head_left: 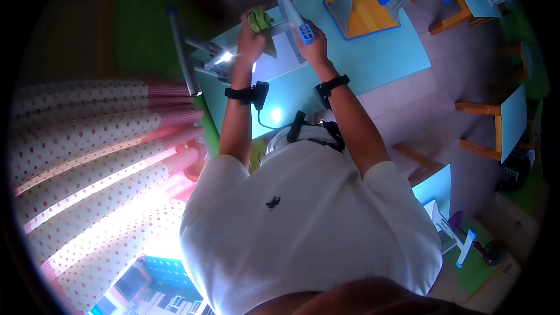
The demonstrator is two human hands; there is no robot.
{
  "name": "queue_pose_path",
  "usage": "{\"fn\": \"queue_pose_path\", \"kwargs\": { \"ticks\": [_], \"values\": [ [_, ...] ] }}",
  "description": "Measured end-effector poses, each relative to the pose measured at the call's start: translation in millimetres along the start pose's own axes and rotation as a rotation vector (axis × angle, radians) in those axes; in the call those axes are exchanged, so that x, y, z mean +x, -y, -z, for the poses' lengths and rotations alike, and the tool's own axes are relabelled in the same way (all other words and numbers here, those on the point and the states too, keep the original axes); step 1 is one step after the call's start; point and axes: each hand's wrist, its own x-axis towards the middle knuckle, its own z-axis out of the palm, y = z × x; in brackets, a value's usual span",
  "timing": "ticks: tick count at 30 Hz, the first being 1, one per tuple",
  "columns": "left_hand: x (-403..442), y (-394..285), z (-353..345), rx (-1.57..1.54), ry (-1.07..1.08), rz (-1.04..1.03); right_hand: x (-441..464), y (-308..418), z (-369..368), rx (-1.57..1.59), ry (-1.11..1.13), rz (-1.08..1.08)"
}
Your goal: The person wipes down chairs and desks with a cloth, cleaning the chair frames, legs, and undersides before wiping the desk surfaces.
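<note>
My left hand (251,44) is closed on a crumpled green cloth (260,20), part of which hangs down past the fingers. My right hand (315,51) grips the grey leg of an upturned chair (283,1) close to its blue end cap. This chair's pale seat (281,58) lies on a light blue table (373,61). Other grey metal legs stick out at the left, beside my left wrist. Black straps with small devices sit on both wrists.
Another upturned chair with an orange, blue-edged seat (370,20) lies on the table's far right. Polka-dot curtains (87,134) hang at the left. Small tables with wooden legs (513,122) stand on the right. A chair (449,227) is at the lower right.
</note>
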Motion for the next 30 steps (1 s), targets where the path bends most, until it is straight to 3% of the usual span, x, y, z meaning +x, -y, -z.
{"fn": "queue_pose_path", "kwargs": {
  "ticks": [1, 2, 5, 7, 9, 13, 16, 20, 27, 29, 30],
  "values": [
    [12, -1, -8, -0.187, -0.148, -0.143, -3, -5, -1, 0.005, 0.028, 0.009],
    [27, -1, -14, -0.031, -0.290, -0.244, -2, -11, -2, 0.008, 0.055, 0.024],
    [58, -22, -17, 0.181, -0.323, -0.346, -3, -21, -9, 0.020, 0.063, 0.056],
    [75, -9, -21, 0.220, -0.267, -0.383, -4, -12, -6, 0.032, 0.058, 0.034],
    [84, -4, -25, 0.230, 0.000, -0.380, 0, -8, -5, 0.063, -0.020, 0.048],
    [75, -6, -26, 0.264, 0.036, -0.327, -1, -9, -2, 0.061, -0.040, 0.068],
    [60, -17, -21, 0.273, 0.076, -0.319, -1, -14, -1, -0.028, 0.094, 0.109],
    [25, -42, -32, 0.309, 0.024, -0.532, 0, -13, -2, -0.087, 0.105, 0.088],
    [61, -22, -18, 0.488, 0.113, -0.514, 4, 0, -3, -0.008, -0.044, 0.096],
    [82, -4, -17, 0.623, -0.080, -0.569, 4, 2, -1, -0.003, -0.026, 0.090],
    [90, -3, -16, 0.626, -0.053, -0.486, 4, 2, 1, -0.001, -0.008, 0.087]
  ]
}}
